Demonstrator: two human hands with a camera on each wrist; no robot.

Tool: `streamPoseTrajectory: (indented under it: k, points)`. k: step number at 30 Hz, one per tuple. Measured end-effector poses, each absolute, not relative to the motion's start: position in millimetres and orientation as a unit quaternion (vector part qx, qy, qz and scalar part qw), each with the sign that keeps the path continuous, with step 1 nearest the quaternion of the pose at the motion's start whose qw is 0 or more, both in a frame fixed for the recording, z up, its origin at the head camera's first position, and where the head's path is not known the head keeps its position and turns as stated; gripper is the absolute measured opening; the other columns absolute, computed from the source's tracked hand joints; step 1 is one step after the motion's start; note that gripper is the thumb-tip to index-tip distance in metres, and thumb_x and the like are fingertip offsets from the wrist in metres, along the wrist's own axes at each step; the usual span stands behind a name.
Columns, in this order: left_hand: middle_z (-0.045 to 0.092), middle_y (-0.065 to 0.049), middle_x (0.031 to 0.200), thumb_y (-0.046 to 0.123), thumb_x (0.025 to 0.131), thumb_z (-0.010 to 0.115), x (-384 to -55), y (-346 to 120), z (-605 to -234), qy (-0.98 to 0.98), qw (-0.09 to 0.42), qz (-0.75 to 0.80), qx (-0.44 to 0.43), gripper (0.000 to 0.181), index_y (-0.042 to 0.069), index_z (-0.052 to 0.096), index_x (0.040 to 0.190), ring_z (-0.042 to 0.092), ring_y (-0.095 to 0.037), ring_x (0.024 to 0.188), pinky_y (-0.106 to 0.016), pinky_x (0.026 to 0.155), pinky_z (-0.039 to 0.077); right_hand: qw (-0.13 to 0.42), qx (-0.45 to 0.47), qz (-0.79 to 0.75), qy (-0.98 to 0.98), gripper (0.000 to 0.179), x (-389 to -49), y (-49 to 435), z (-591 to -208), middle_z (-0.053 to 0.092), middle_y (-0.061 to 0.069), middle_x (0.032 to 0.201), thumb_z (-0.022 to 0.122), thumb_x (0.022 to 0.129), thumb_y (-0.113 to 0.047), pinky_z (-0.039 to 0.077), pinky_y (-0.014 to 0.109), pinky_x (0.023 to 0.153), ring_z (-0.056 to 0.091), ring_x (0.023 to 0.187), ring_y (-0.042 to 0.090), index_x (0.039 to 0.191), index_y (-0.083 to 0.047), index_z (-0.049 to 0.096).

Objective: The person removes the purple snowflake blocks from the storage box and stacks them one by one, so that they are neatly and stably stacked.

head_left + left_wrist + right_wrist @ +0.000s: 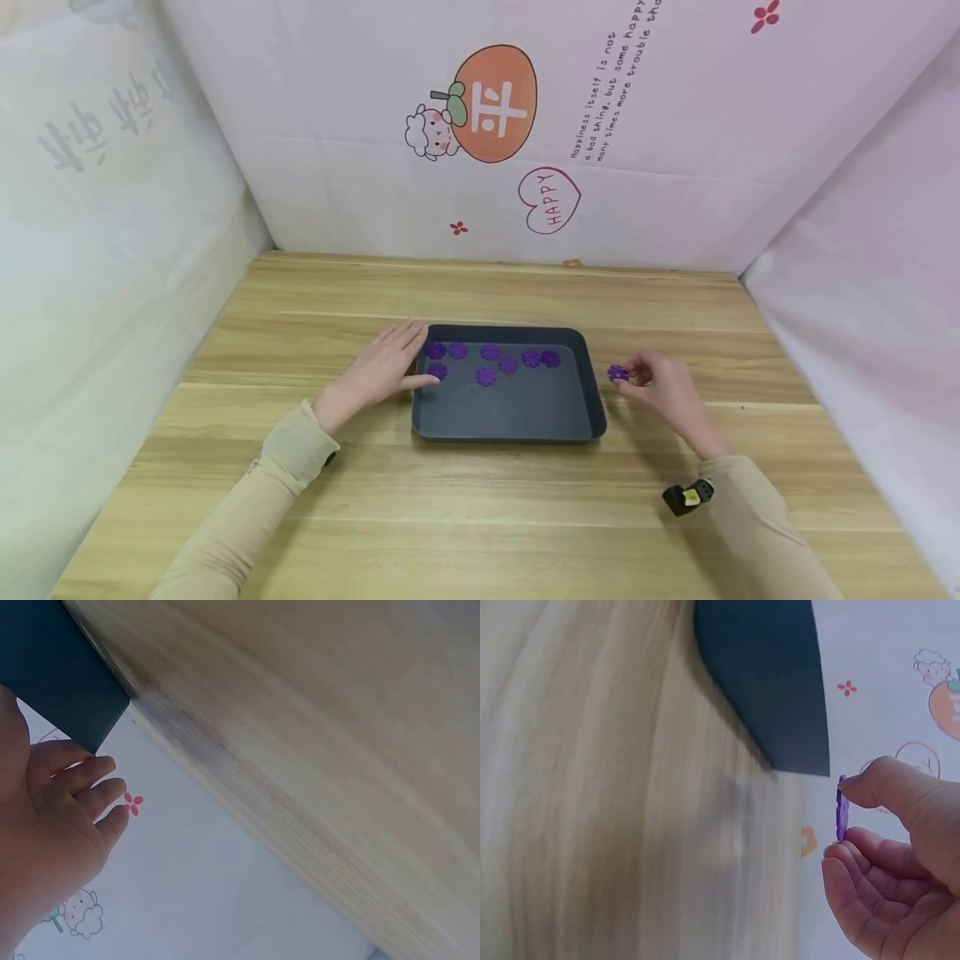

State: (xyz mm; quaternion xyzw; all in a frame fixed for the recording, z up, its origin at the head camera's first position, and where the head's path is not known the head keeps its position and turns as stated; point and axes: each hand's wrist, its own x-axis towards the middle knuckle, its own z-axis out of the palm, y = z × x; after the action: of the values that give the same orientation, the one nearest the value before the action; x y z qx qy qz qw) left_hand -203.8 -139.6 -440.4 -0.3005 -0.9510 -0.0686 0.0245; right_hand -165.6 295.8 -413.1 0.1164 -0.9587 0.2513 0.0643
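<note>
A dark grey rectangular tray (pixel 495 414) sits on the wooden table, with several purple notched plastic discs (pixel 486 377) lying flat towards its far side. My left hand (pixel 381 367) rests on the tray's left rim, its fingers extended and the thumb reaching over the inside. In the left wrist view, those fingers are beside the tray's corner. Just beyond the right rim, my right hand (pixel 663 390) pinches a purple notched disc (pixel 617 372) between thumb and fingertips. The right wrist view shows this disc edge-on, apart from the tray wall (pixel 780 682).
Wood-grain tabletop (pixel 465 517) surrounds the tray. A white printed cloth (pixel 360 192) hangs behind the table's far edge, and more white cloth walls the left and right sides. A black strapped device (pixel 686 497) is on my right wrist.
</note>
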Motion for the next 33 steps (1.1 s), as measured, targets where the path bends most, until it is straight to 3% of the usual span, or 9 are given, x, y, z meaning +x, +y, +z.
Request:
streamPoseTrajectory:
  k: [15, 25, 33]
  points:
    - [0.034, -0.022, 0.158, 0.06, 0.094, 0.055, -202, -139, -437, -0.951, 0.027, -0.065, -0.3, 0.089, -0.004, 0.034, 0.151, 0.031, -0.038, 0.15, -0.051, 0.125, 0.027, 0.043, 0.077, 0.23, -0.969, 0.023, -167, 320, -421, 0.073, 0.019, 0.084, 0.078, 0.082, -0.012, 0.05, 0.021, 0.059, 0.066, 0.071, 0.02, 0.094, 0.005, 0.069]
    - [0.035, -0.023, 0.158, 0.059, 0.094, 0.057, -201, -140, -437, -0.951, 0.03, -0.067, -0.301, 0.088, -0.005, 0.035, 0.151, 0.031, -0.039, 0.149, -0.051, 0.124, 0.028, 0.015, 0.062, 0.223, -0.973, 0.026, -170, 335, -427, 0.072, 0.02, 0.088, 0.077, 0.084, -0.016, 0.059, 0.037, 0.069, 0.067, 0.076, 0.024, 0.096, 0.005, 0.067]
    - [0.034, -0.023, 0.158, 0.059, 0.094, 0.056, -201, -139, -437, -0.951, 0.027, -0.065, -0.3, 0.088, -0.005, 0.034, 0.151, 0.031, -0.039, 0.149, -0.051, 0.124, 0.028, 0.004, 0.062, 0.216, -0.974, 0.027, -168, 341, -432, 0.071, 0.021, 0.088, 0.076, 0.084, -0.014, 0.058, 0.037, 0.068, 0.066, 0.076, 0.025, 0.097, 0.007, 0.067]
